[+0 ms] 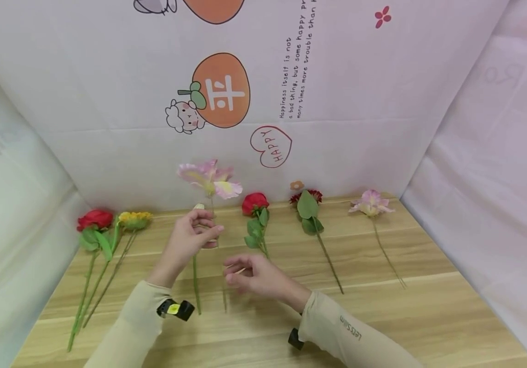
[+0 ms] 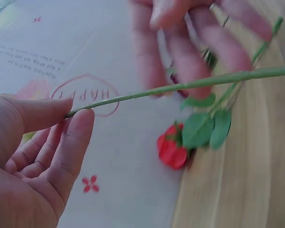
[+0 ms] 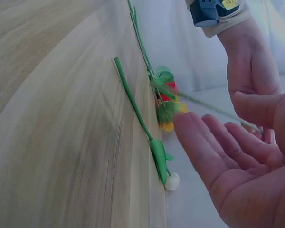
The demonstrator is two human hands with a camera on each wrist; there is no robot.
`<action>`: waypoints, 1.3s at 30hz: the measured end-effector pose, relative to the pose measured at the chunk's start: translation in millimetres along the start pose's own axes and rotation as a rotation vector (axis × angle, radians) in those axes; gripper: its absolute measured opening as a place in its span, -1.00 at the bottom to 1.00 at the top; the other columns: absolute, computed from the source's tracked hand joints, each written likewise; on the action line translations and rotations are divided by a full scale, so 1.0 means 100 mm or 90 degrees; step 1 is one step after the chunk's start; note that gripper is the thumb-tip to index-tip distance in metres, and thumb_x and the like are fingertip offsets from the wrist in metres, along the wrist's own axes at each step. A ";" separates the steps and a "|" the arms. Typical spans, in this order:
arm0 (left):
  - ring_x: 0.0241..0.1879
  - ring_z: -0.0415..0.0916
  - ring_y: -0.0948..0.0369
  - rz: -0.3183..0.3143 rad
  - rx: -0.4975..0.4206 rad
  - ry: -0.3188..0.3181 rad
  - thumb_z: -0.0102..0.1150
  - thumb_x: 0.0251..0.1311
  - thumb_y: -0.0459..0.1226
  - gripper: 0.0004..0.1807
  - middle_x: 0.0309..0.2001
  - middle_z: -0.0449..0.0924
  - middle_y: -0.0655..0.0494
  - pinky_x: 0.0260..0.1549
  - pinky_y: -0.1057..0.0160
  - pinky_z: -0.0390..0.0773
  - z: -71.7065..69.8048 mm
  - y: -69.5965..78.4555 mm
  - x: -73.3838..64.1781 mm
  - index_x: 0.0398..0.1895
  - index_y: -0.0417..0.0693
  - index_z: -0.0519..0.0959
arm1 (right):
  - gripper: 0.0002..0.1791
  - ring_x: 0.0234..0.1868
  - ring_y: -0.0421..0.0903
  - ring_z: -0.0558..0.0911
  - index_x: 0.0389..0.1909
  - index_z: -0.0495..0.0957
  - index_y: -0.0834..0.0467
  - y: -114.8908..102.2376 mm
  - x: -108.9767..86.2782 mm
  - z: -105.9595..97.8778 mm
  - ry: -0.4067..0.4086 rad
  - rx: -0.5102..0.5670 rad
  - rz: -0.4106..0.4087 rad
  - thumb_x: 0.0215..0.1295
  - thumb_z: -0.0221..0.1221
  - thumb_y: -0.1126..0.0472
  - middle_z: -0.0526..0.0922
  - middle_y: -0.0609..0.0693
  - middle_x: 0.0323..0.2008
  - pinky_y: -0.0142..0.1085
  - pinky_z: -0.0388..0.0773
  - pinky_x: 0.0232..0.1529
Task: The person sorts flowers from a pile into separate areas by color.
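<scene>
- Head view: left grip (image 1: 189, 237) pinches a pink flower (image 1: 205, 176) by its stem.
- Right grip (image 1: 256, 278) hovers nearby, fingers relaxed.
- Red rose (image 1: 255, 203) lies beyond the right grip.

From my remote seat I saw a small cloth-lined booth: a wood-grain table (image 1: 231, 342) enclosed by a white backdrop (image 1: 360, 102) printed with cartoons and lettering, and pale side cloths (image 1: 10, 128). The wider building I couldn't tell.

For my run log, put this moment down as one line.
left hand: pinches ruffled pale pink flower by thin green stem | right hand: near stem, holding nothing | wood-grain table: round red rose with green leaves lying
</scene>
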State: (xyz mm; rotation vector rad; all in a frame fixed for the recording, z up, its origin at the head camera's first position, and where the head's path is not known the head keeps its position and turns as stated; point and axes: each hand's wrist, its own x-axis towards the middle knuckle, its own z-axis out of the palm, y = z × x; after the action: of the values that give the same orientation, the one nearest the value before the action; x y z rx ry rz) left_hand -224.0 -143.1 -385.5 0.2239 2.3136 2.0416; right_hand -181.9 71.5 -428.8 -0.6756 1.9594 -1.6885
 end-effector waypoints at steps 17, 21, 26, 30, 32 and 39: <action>-0.14 0.61 -0.08 0.063 -0.042 0.002 0.39 0.27 -0.30 -0.57 -0.09 0.59 -0.13 -0.18 0.10 0.73 0.38 -0.05 0.05 0.12 -0.24 0.50 | -0.67 -0.10 0.28 0.70 0.16 0.51 0.38 0.07 -0.10 -0.14 0.100 0.043 -0.012 0.44 0.18 0.40 0.63 0.35 -0.03 -0.07 0.74 -0.17; 0.02 0.57 -0.02 0.205 0.135 0.034 0.32 0.35 -0.18 -0.60 0.01 0.64 -0.09 0.01 0.03 0.63 0.40 -0.10 0.07 0.13 -0.23 0.56 | -0.68 -0.15 0.11 0.73 0.15 0.51 0.37 0.06 -0.13 -0.17 0.098 0.043 -0.018 0.44 0.20 0.37 0.62 0.34 -0.03 0.04 0.72 -0.14; 0.23 0.45 -0.09 0.451 0.442 0.129 0.23 0.40 -0.11 -0.54 0.20 0.56 -0.16 0.21 -0.19 0.43 0.39 -0.15 0.06 0.21 -0.23 0.56 | -0.68 -0.17 0.06 0.74 0.15 0.51 0.36 0.04 -0.18 -0.24 0.105 0.029 -0.026 0.44 0.20 0.34 0.63 0.30 -0.05 0.15 0.69 -0.12; 0.24 0.44 -0.14 0.535 0.538 0.149 0.20 0.39 -0.10 -0.55 0.22 0.53 -0.23 0.21 -0.24 0.41 0.34 -0.15 0.05 0.19 -0.22 0.58 | -0.68 -0.14 0.14 0.73 0.14 0.52 0.36 0.02 -0.24 -0.31 0.119 0.028 -0.030 0.44 0.21 0.34 0.64 0.24 -0.09 0.19 0.67 -0.11; 0.24 0.44 -0.15 0.552 0.568 0.151 0.17 0.40 -0.07 -0.54 0.22 0.53 -0.23 0.21 -0.24 0.41 0.29 -0.16 0.03 0.18 -0.20 0.59 | -0.68 -0.12 0.19 0.72 0.15 0.51 0.37 0.01 -0.27 -0.36 0.125 0.029 -0.032 0.44 0.21 0.34 0.64 0.23 -0.10 0.21 0.66 -0.10; 0.22 0.45 -0.22 0.548 0.594 0.148 0.24 0.35 -0.13 -0.57 0.22 0.51 -0.28 0.17 -0.26 0.46 0.04 -0.24 -0.08 0.14 -0.25 0.61 | -0.65 -0.10 0.26 0.69 0.15 0.51 0.38 -0.02 -0.43 -0.61 0.163 0.013 -0.039 0.42 0.23 0.34 0.60 0.35 -0.07 0.16 0.68 -0.13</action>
State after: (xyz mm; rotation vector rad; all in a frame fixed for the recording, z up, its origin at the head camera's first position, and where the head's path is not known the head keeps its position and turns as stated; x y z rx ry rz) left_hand -217.3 -143.7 -410.3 1.2291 3.5589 0.9113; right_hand -187.2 144.9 -417.1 -0.5397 2.1075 -1.9106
